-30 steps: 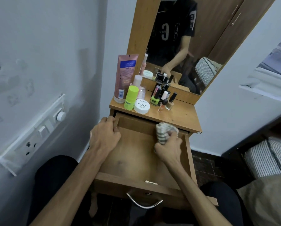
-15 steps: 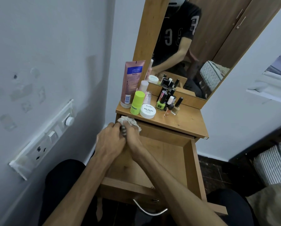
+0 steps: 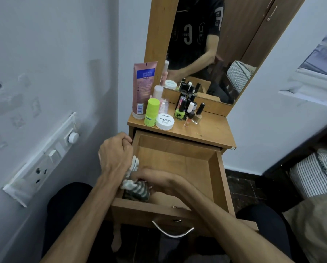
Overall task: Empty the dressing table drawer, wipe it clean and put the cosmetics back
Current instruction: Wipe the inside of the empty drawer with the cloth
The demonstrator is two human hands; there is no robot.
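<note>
Right hand presses a striped cloth into the near left corner of the open drawer, fingers curled over the cloth. Left hand grips the drawer's left side wall near the back, fingers curled over its top edge, steadying the drawer. The drawer floor that shows is bare wood, with nothing lying in it but the cloth; wiping appears to be the step in hand.

The cosmetics stand on the dressing table top, behind the drawer: a pink tube upright against the mirror frame, a green stick, a white jar and a cluster of nail polish bottles.

Risks, as judged from this arrangement:
- The jar and green stick sit near the front edge of the top; a hard sweep of the cloth toward the back, or a jolt to the drawer, could shake them off into the drawer.
- The nail polish bottles are narrow and crowded; one knocked bottle could topple its neighbours.
- The drawer is pulled far out; downward pressure at the near corner could tilt it or strain its runners.
</note>
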